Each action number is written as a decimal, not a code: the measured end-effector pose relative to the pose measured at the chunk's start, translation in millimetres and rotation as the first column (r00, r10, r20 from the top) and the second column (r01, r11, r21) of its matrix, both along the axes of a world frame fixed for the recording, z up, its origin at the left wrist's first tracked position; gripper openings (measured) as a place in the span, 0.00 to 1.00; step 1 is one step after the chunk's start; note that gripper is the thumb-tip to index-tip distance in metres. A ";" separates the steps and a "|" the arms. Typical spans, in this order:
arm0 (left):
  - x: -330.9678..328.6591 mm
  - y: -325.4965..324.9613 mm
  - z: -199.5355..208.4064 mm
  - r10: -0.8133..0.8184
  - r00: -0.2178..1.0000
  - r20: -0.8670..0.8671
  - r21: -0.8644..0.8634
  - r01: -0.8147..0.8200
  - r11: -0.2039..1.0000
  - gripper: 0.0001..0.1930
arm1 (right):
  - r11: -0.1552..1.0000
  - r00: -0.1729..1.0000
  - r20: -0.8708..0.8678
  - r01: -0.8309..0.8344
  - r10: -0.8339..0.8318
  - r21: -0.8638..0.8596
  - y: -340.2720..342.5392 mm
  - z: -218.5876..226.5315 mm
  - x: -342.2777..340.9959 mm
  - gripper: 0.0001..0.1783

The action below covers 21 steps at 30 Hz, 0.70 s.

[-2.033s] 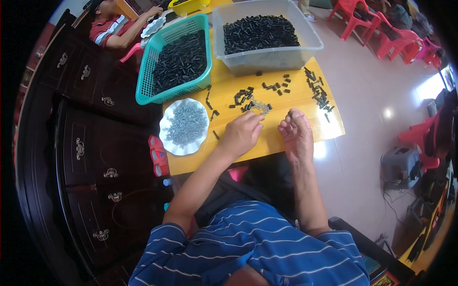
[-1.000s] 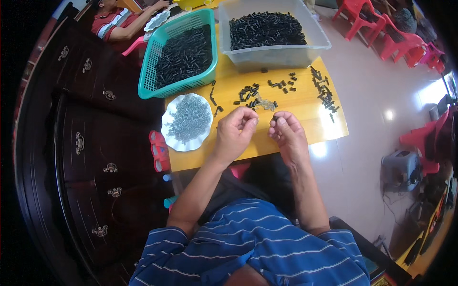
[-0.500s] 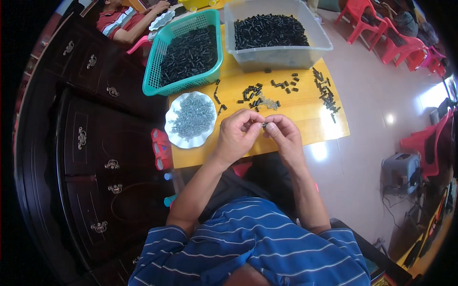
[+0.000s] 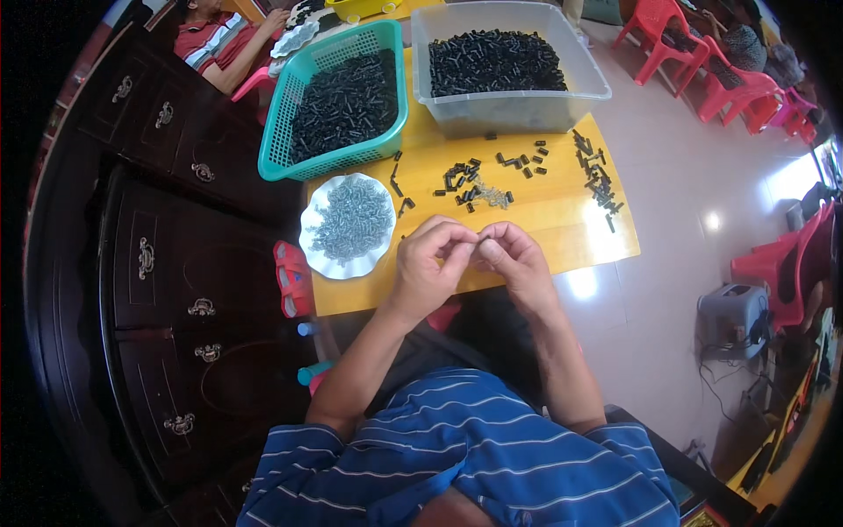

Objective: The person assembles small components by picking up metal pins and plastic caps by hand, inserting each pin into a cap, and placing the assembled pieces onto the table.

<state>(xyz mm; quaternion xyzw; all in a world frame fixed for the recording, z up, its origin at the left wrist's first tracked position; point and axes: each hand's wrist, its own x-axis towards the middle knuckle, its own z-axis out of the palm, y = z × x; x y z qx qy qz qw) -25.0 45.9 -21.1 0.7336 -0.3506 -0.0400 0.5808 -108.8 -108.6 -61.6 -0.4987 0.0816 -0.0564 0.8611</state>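
Left hand: the left hand (image 4: 428,263) is curled above the near edge of the yellow wooden table (image 4: 562,220), its thumb and forefinger pinched nearly shut toward the other hand.
Right hand: the right hand (image 4: 512,256) mirrors it, fingertips drawn together and meeting the left ones at the middle.
Held piece: a small dark part (image 4: 480,239) shows between the two sets of fingertips; it is too small to tell which hand grips it or what shape it has.
Loose parts: a small heap of short black plastic pieces (image 4: 461,178) lies on the table just beyond the hands, with a few pale metal screws (image 4: 497,197) beside it and a further black scatter (image 4: 597,178) to the right.
Change: two seconds ago both hands lay spread on the table among the loose pieces, apart from each other; they have since lifted back toward the body and closed together.
Containers: a white scalloped plate of grey screws (image 4: 349,223) sits left of the hands; beyond it a teal plastic mesh basket (image 4: 338,92) and a clear plastic tub (image 4: 507,70), both filled with black pieces.
Other person: a person in a red striped shirt (image 4: 215,39) sits at the far left.
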 end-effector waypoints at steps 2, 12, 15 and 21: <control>3.4 3.5 -1.4 0.008 1.000 -0.022 -0.033 -0.008 0.999 0.05 | 0.999 1.000 0.021 0.020 -0.019 -0.033 3.7 -0.3 1.3 0.11; 10.2 9.5 9.1 -0.003 1.000 -0.024 0.074 0.004 0.997 0.07 | 0.981 0.998 0.015 0.065 -0.063 -0.182 7.1 -0.5 1.0 0.13; 10.0 8.4 10.1 -0.018 1.000 -0.009 0.096 0.019 0.995 0.09 | 0.988 0.999 0.013 0.041 -0.040 -0.149 5.8 -4.3 0.7 0.10; 11.3 9.5 11.9 -0.069 0.997 -0.016 0.158 0.071 0.985 0.13 | 0.983 0.999 0.001 0.033 -0.033 -0.183 6.2 0.9 1.9 0.08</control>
